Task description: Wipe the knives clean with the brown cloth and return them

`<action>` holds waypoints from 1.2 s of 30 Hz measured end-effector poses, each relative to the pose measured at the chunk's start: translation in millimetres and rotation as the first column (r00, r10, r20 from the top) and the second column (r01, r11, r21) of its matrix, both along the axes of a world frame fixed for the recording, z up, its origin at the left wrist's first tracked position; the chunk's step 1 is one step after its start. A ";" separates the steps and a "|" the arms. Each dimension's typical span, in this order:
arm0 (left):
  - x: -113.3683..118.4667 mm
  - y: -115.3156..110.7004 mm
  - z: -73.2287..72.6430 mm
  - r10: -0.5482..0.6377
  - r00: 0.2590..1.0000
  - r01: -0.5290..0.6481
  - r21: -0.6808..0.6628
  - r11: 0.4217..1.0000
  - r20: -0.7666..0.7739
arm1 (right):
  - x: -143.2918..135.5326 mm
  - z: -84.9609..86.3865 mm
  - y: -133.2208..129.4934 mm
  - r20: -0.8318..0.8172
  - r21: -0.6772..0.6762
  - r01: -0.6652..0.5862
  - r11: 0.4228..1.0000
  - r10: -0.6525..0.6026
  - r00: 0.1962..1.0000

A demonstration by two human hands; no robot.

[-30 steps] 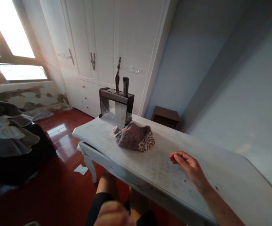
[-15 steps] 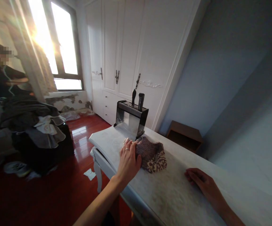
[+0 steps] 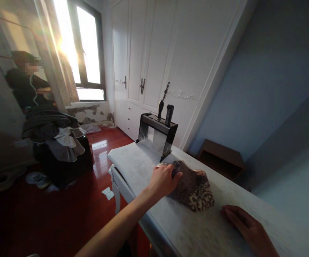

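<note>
A pale, marbled worktop stands on a glossy red wooden floor, with white wardrobe doors and a bright window behind. On it a knife block stands just behind a patterned cloth, whose near-left edge the left hand grips with fingers curled onto it. The right hand rests flat on the worktop, fingers together, near the cloth but apart.

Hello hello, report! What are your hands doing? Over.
Left hand gripping cloth edge. Right hand flat on table, empty. Knife block just behind cloth. Over.
</note>
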State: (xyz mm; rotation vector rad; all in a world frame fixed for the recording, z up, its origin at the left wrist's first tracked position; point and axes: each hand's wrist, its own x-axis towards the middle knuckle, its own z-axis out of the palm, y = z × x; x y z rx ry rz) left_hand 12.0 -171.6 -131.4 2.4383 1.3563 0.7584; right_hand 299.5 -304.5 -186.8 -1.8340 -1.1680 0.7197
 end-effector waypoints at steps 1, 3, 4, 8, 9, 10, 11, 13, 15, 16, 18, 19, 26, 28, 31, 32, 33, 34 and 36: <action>2.3 0.7 3.2 0.014 1.000 -0.014 0.028 1.000 -0.013 | -3.8 3.9 -0.9 -0.013 0.009 0.023 1.000 -0.023 1.000; 7.2 1.6 8.8 0.058 0.998 -0.056 0.121 0.991 -0.016 | -12.3 9.9 -2.8 -0.041 0.036 0.077 0.996 -0.075 0.996; 10.2 1.6 11.2 0.066 0.998 -0.064 0.173 0.983 -0.004 | -16.3 11.7 -3.6 -0.069 0.050 0.102 0.994 -0.099 0.993; 29.4 -1.4 18.4 -0.124 0.987 0.099 0.228 0.969 0.099 | -26.1 12.8 -3.4 -0.377 0.162 0.268 0.950 -0.191 0.906; 36.2 -2.9 19.5 -0.228 0.964 0.200 0.193 0.961 0.139 | -27.0 12.9 -2.5 -0.459 0.200 0.303 0.932 -0.184 0.869; 43.7 -4.7 20.2 -0.339 0.923 0.315 0.146 0.938 0.185 | -27.3 13.4 -1.6 -0.519 0.239 0.318 0.917 -0.156 0.840; 51.8 -6.7 20.3 -0.442 0.865 0.433 0.092 0.897 0.235 | -27.1 14.4 -0.7 -0.570 0.270 0.315 0.910 -0.113 0.814; 69.0 -10.7 18.5 -0.584 0.743 0.621 -0.012 0.784 0.326 | -25.9 17.5 0.5 -0.672 0.306 0.294 0.906 -0.013 0.740; 86.8 -13.9 13.8 -0.639 0.666 0.719 -0.100 0.688 0.385 | -24.2 21.1 0.6 -0.772 0.314 0.271 0.910 0.079 0.631; 95.5 -15.2 10.4 -0.646 0.645 0.743 -0.137 0.655 0.407 | -23.5 22.7 0.3 -0.810 0.318 0.266 0.910 0.115 0.575; 111.5 -17.3 2.2 -0.649 0.627 0.767 -0.194 0.612 0.431 | -22.5 25.0 -0.8 -0.858 0.332 0.277 0.902 0.166 0.487; 118.3 -18.4 -2.2 -0.648 0.630 0.768 -0.220 0.601 0.429 | -22.4 25.9 -1.3 -0.871 0.341 0.288 0.895 0.185 0.455; 132.1 -28.2 -24.1 -0.725 0.657 0.754 -0.160 0.637 0.209 | -26.2 29.9 -1.3 -0.886 0.376 0.299 0.877 0.245 0.394; 130.0 -29.0 -26.0 -0.760 0.633 0.774 -0.105 0.625 0.144 | -27.3 30.8 -0.3 -0.878 0.390 0.285 0.876 0.260 0.403; 128.4 -27.8 -26.5 -0.777 0.623 0.782 -0.081 0.618 0.089 | -28.1 31.7 0.5 -0.867 0.403 0.264 0.876 0.274 0.416; 128.3 -27.1 -26.1 -0.776 0.625 0.781 -0.081 0.620 0.084 | -28.3 32.0 0.6 -0.866 0.403 0.260 0.877 0.273 0.419; 128.3 -26.4 -25.6 -0.776 0.624 0.781 -0.081 0.619 0.087 | -28.4 32.2 0.5 -0.865 0.402 0.259 0.878 0.271 0.423; 128.4 -25.5 -25.0 -0.777 0.623 0.782 -0.079 0.618 0.093 | -28.4 32.4 0.3 -0.864 0.401 0.258 0.879 0.268 0.427; 128.6 -23.6 -23.6 -0.775 0.622 0.783 -0.076 0.617 0.111 | -28.3 32.6 -0.3 -0.862 0.397 0.257 0.881 0.262 0.434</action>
